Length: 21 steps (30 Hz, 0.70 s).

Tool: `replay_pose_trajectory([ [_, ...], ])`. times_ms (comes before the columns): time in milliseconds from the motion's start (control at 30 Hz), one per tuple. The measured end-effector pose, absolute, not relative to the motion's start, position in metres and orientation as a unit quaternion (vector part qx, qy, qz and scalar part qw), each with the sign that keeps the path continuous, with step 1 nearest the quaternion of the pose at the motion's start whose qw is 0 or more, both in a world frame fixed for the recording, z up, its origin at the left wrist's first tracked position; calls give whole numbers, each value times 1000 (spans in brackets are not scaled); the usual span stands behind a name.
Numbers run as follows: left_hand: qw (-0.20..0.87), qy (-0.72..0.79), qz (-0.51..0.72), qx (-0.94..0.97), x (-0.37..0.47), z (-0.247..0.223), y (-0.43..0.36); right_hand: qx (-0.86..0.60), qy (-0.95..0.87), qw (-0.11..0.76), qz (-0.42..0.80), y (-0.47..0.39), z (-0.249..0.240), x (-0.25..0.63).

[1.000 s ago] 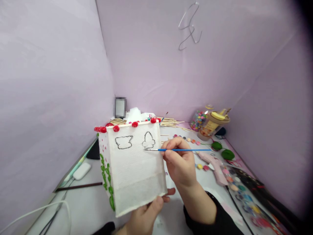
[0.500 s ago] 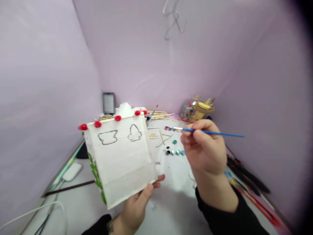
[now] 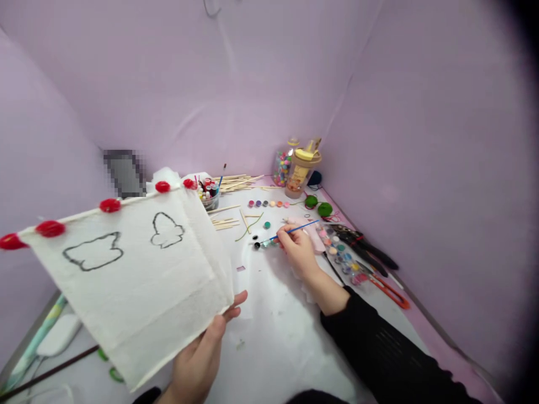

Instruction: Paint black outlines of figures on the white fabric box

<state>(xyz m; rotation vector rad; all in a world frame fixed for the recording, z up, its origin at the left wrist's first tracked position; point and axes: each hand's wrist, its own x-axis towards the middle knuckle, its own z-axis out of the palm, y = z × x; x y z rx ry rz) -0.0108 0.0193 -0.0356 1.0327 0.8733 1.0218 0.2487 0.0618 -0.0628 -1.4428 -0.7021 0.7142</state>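
Observation:
My left hand point(image 3: 202, 356) grips the lower right corner of a white paper-covered box point(image 3: 147, 292), tilted up at the left. Its facing side carries two black butterfly-like outlines, and red tufts point(image 3: 110, 205) line its top edge. My right hand point(image 3: 297, 249) pinches a thin blue paintbrush point(image 3: 305, 225) over the table. The brush tip is at or just above the small black paint pot point(image 3: 257, 246); whether it touches the paint I cannot tell. More small pots run right from there, partly behind my fingers. A green pot point(image 3: 267, 225) stands just behind.
Behind are wooden sticks point(image 3: 236, 182), a bowl of small bottles point(image 3: 208, 196), a row of paint pots point(image 3: 273, 204), a jar of colored balls point(image 3: 282, 168) and a lidded cup point(image 3: 301, 174). Green yarn balls point(image 3: 324, 210), black-handled pliers point(image 3: 374, 252) and an orange tool point(image 3: 391, 294) lie at right.
My right hand has carried the brush away from me and down to the paint pots. The box now appears larger and further left, tilted more. The view has turned right.

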Motion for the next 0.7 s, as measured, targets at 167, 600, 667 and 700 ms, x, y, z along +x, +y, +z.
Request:
replay_pose_trajectory([
  [167,645,438,399,483,-20,-43,16,-653,-308,617,314,64,-69,252],
  [600,651,466,363,476,-25,-42,15,-667,-300,609,308,65,-69,252],
  [667,646,460,371,483,-23,-41,16,-668,-294,612,303,65,-70,254],
  [700,642,457,375,489,-22,-40,16,-669,-291,614,301,65,-70,254],
])
